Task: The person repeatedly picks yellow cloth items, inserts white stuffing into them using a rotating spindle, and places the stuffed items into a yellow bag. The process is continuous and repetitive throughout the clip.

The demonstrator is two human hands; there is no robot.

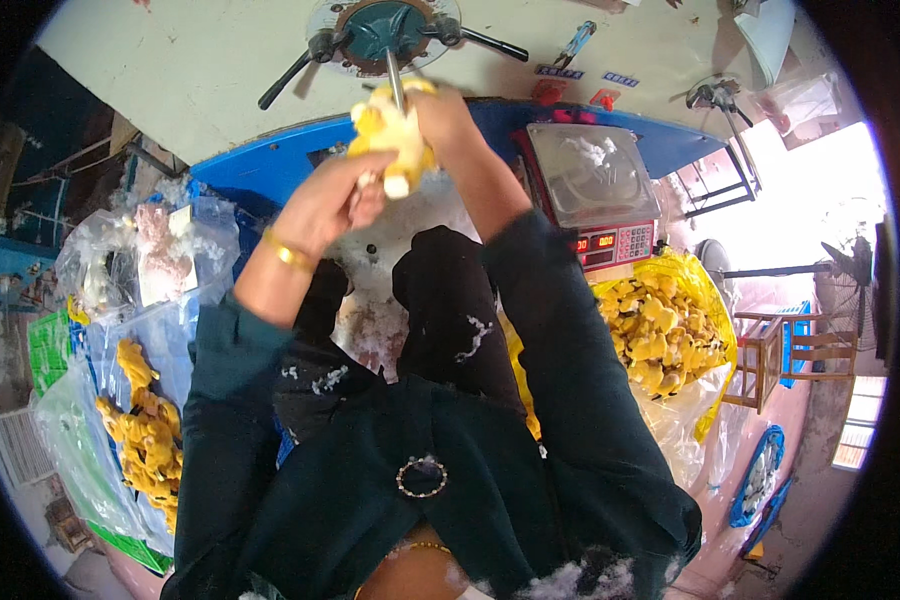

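A small yellow plush toy [394, 135] is fitted over the end of a metal tube [394, 78], which sticks out from a round green plate [385, 30] in the pale machine panel. My left hand [342, 200] grips the toy's lower left side with curled fingers. At its upper right, my right hand [440, 118] is closed around it, close to the tube. The toy's underside and some fingertips are hidden.
A red weighing scale [613, 243] with a clear tray stands to the right. Below it, a yellow bag [727, 375] holds many yellow plush pieces [665, 330]. More pieces [148, 445] lie on plastic at left. Black-handled knobs [485, 42] flank the tube.
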